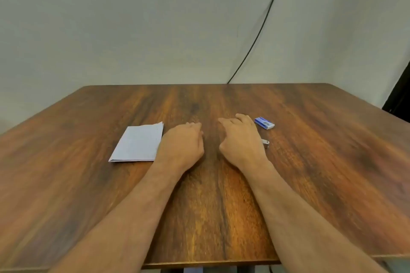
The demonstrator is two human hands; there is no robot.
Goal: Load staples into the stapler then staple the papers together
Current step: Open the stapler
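Observation:
A folded stack of white papers (pixel 138 143) lies flat on the wooden table (pixel 321 139), left of centre. My left hand (pixel 182 142) rests on the table just right of the papers, fingers loosely curled and holding nothing. My right hand (pixel 240 139) rests palm down beside it, fingers relaxed and pointing away from me. A small metal end of the stapler (pixel 265 143) pokes out from behind the right hand's outer edge; the rest of it is hidden. A small blue staple box (pixel 264 123) lies just beyond and to the right of the right hand.
A plain wall stands behind the table, with a black cable (pixel 261 26) running down it to the table's far edge. A dark object (pixel 399 93) shows at the far right past the table's corner. The table's near edge runs below my forearms.

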